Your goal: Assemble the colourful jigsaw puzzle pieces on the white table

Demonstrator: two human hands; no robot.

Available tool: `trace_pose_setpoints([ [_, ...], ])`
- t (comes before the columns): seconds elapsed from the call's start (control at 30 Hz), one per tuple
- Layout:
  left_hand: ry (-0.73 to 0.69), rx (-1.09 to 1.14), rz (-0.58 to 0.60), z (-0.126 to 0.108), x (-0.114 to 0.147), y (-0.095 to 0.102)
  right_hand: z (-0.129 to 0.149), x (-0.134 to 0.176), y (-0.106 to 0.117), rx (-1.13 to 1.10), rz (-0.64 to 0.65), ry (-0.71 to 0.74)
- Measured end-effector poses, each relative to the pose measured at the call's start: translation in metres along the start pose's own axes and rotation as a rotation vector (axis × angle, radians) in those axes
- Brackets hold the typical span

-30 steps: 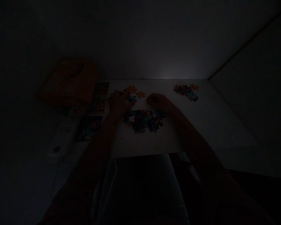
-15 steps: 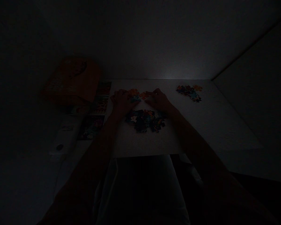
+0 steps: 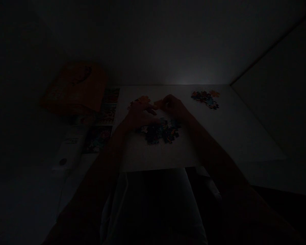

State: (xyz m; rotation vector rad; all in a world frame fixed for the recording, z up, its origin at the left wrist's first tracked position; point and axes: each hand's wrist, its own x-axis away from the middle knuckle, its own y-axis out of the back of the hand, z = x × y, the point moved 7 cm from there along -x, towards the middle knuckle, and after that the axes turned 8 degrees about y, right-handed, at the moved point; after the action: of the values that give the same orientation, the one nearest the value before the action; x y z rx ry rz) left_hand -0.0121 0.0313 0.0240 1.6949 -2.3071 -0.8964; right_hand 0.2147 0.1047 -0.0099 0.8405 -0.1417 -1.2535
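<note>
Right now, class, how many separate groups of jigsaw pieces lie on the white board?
3: a dark pile just below the hands, a far-right cluster, and orange pieces beyond the left hand. The hands and the dim light may hide others.

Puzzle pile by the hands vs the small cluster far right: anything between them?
Head view: only bare white board lies between the central puzzle pile and the far cluster. The right hand sits above the pile's edge.

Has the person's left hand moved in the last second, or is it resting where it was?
Yes. The left hand has slid right and nearer, toward the middle pile of puzzle pieces, uncovering orange pieces.
</note>
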Motion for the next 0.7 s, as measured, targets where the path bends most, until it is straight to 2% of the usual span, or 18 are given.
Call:
trace_pose_setpoints([
  [0.03, 0.01, -0.017, -0.039, 0.001, -0.001, 0.002, 0.0, 0.0, 0.002, -0.037, -0.016, -0.003],
  [0.1, 0.066, -0.085, -0.209, 0.009, -0.003, 0.014, -0.001, -0.002, 0.004, -0.126, -0.038, 0.009],
  [0.17, 0.173, -0.209, -0.387, 0.021, -0.003, 0.029, -0.002, -0.005, 0.005, -0.235, -0.042, 0.01],
  [0.23, 0.287, -0.347, -0.484, 0.034, -0.001, 0.039, -0.002, -0.007, 0.006, -0.337, -0.053, -0.004],
  [0.3, 0.385, -0.452, -0.49, 0.045, 0.002, 0.043, 0.0, -0.007, 0.008, -0.405, -0.072, -0.007],
  [0.37, 0.441, -0.517, -0.442, 0.053, 0.004, 0.042, 0.007, -0.005, 0.011, -0.434, -0.077, 0.005],
  [0.47, 0.437, -0.555, -0.383, 0.054, 0.005, 0.037, 0.019, 0.001, 0.014, -0.392, -0.038, 0.02],
  [0.57, 0.418, -0.556, -0.384, 0.052, 0.004, 0.036, 0.031, 0.005, 0.014, -0.367, 0.004, 0.06],
  [0.7, 0.447, -0.565, -0.396, 0.051, 0.003, 0.037, 0.043, 0.005, 0.011, -0.496, 0.015, 0.141],
])
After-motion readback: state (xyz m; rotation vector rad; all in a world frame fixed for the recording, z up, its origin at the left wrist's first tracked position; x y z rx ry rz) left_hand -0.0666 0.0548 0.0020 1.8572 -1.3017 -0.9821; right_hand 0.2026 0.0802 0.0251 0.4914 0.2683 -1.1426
